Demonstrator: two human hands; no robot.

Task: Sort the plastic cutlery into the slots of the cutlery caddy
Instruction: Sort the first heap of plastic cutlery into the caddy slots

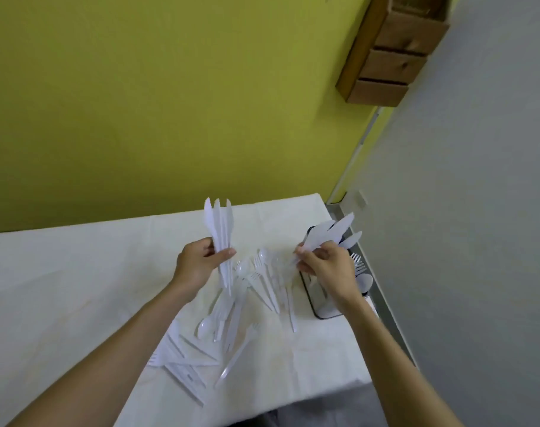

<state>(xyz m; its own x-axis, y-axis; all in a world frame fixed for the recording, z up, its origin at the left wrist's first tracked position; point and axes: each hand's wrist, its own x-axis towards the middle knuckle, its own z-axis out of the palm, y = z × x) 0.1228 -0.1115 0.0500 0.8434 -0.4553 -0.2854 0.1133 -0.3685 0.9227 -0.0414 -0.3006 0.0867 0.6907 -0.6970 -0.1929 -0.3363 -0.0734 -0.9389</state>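
I see right hand (327,269) pinching knife fan (332,232) right above caddy (316,303), blades slanting up and away. Left hand (198,263) grips upright knife bundle (221,232) well left of caddy. Loose pile (250,291) just left of caddy. Right hand nearer; I judge its knives go in first.

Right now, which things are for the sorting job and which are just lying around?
For the job:
knife bundle, held in the left hand
other knives, pinched by the right hand
caddy
loose cutlery

Just there:
drawers on the wall
tablecloth
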